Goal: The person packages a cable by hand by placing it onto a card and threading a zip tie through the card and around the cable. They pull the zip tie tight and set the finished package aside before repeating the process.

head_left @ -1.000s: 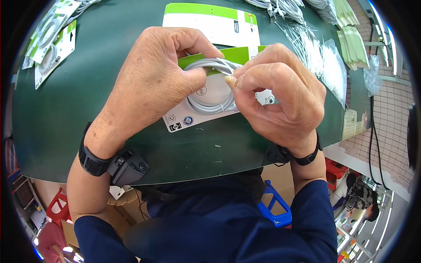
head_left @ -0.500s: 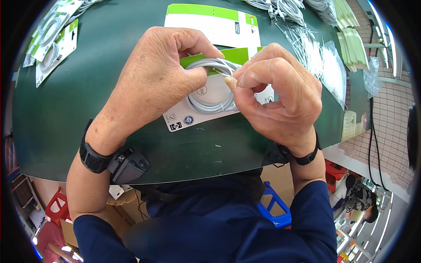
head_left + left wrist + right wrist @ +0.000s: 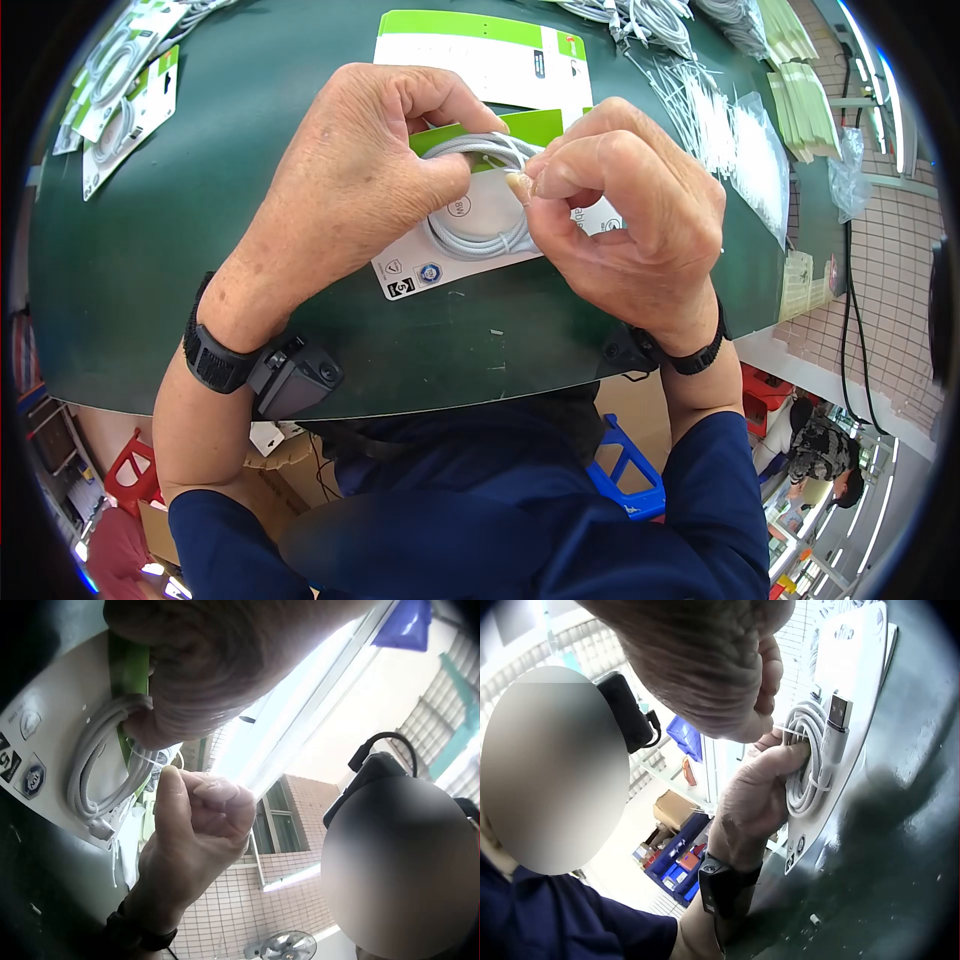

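A grey braided USB cable (image 3: pixel 465 243) lies coiled against a white and green packaging card (image 3: pixel 405 265). My left hand (image 3: pixel 330 180) grips the upper left of the coil and card between thumb and fingers. At the coil's upper right, my right hand (image 3: pixel 635 215) pinches the end of a thin white cable tie (image 3: pixel 154 757) that loops round the strands. Its fingertips are close to the coil. In the right wrist view, the metal USB plug (image 3: pixel 840 712) stands out beside the coil, and a second tie (image 3: pixel 819 784) binds the lower strands.
Behind the hands, another green and white card (image 3: pixel 470 65) lies on the dark green table (image 3: pixel 110 300). Carded cables (image 3: pixel 115 130) sit at the far left. Loose white ties (image 3: pixel 690 110), bundled cables (image 3: pixel 650 25) and a stack of pale cards (image 3: pixel 805 110) lie at the right.
My right hand has shifted slightly left, still pinching the cable tie. The left hand keeps its grip on the coil and card, almost unmoved.
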Motion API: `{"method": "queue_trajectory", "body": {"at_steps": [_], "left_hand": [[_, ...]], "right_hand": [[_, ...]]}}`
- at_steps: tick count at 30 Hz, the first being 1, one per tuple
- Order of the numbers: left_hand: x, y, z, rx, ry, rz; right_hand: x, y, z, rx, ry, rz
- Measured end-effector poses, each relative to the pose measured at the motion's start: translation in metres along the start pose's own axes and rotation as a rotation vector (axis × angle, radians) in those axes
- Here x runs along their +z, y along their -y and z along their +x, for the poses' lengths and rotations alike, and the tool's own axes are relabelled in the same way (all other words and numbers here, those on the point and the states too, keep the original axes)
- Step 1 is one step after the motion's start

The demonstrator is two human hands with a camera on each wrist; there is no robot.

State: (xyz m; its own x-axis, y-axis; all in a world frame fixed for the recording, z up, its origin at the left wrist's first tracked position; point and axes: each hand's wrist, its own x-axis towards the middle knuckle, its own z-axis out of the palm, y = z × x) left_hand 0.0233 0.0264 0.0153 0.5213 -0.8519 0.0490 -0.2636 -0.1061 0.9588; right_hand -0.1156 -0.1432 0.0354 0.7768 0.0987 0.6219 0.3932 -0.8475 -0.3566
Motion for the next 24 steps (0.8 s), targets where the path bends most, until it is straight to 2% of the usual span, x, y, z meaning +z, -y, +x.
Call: {"method": "queue_trajectory", "body": {"at_steps": [6,20,24], "left_hand": [[0.001,0.003,0.001,-0.003,-0.004,-0.021],[0.0,0.002,0.001,-0.032,-0.007,-0.024],[-0.001,0.005,0.001,-0.038,0.008,-0.062]], "right_hand": [[0.002,-0.002,0.001,-0.1,-0.019,-0.034],[0.014,-0.008,-0.003,-0.119,-0.018,-0.013],[0.012,-0.01,-0.003,-0.134,0.051,-0.022]]}}
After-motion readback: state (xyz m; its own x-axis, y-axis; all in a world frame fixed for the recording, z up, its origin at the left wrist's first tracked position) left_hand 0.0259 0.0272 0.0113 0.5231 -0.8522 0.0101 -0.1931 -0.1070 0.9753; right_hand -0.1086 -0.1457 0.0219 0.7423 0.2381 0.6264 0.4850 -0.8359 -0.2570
